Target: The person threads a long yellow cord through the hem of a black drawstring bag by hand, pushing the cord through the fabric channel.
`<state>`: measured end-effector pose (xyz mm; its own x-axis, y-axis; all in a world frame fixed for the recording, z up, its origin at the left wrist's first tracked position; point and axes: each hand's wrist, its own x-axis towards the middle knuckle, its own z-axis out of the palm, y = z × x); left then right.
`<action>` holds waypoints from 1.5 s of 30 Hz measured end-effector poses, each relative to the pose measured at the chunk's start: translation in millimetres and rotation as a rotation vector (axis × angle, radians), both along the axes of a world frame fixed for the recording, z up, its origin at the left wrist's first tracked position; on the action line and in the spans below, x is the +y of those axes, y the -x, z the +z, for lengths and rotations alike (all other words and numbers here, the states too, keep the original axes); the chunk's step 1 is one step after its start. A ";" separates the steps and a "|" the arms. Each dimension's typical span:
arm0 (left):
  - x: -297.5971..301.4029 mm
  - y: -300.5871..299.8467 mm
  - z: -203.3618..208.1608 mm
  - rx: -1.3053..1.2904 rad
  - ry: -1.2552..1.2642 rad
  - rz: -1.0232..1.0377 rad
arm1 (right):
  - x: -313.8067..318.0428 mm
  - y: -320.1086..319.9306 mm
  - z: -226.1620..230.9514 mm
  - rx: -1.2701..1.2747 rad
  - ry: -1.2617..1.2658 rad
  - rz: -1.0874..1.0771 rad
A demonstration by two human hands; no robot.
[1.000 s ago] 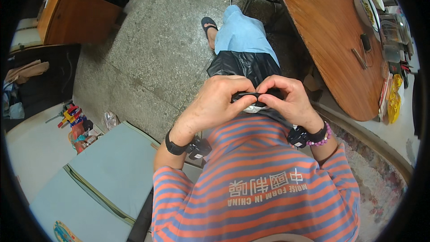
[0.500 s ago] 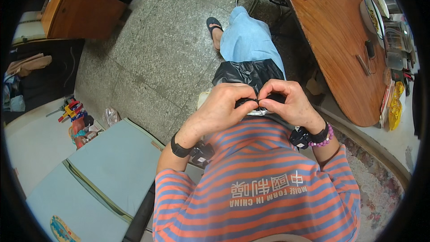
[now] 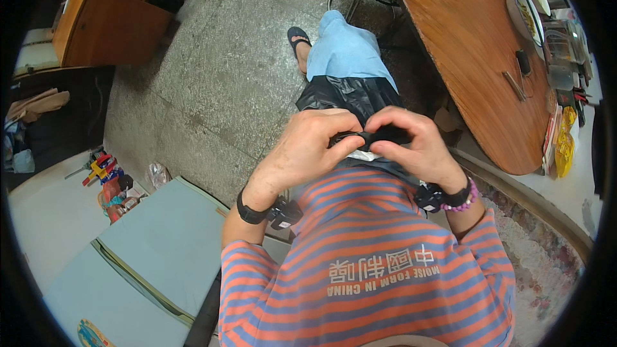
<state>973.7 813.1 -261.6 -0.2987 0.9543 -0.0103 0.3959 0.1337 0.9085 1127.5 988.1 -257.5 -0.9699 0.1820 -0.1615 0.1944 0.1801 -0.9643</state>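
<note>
At the centre of the frame, the left hand (image 3: 318, 144) and right hand (image 3: 416, 144) meet, fingertips almost together, over a sheet of black plastic (image 3: 347, 93). The sheet lies across the lap, its far part spread over the blue trousers (image 3: 347, 45), its near part gathered beneath the hands. The left thumb and forefinger are pinched on a small dark fold of it; the right thumb and forefinger curve around the same spot, slightly parted, and whether they grip cannot be told. A white strip (image 3: 367, 155) shows just below the fingertips, in front of the striped shirt (image 3: 366, 231).

The step in hand appears to be close fingertip work on the fold, perhaps separating or working its layers. As judged here, the next move calls for a firm left pinch and a sure right hold on the opposite side, with small, even movements, since thin plastic may slip or tear. At upper right, the wooden table (image 3: 463, 58) stands apart from the hands.
</note>
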 end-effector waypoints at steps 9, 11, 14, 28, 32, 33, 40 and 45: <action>-13.2 -7.6 -8.0 -0.123 0.038 0.017 | -5.9 3.6 -6.1 -0.037 0.097 0.051; -9.3 -11.0 -11.2 -0.111 -0.025 -0.031 | -6.6 5.8 -6.7 -0.016 0.066 0.052; -5.7 -12.0 -11.5 -0.097 -0.023 -0.029 | -3.9 8.6 -2.8 0.023 -0.054 0.069; -13.9 3.0 -4.9 0.027 0.033 -0.041 | 28.0 -20.3 13.9 -0.046 -0.232 0.008; 0.0 -6.2 -4.2 0.098 -0.053 -0.011 | -1.1 2.8 6.6 -0.015 -0.033 0.046; 1.2 -6.3 -4.8 0.131 -0.080 0.032 | -2.8 4.2 3.8 -0.104 0.081 -0.010; -27.8 -15.7 -17.9 -0.008 -0.083 0.389 | 13.3 -0.8 -2.0 -0.101 0.429 -0.191; -11.1 -33.5 -52.6 -0.423 -0.152 0.354 | 10.4 1.6 -8.3 -0.013 0.585 -0.234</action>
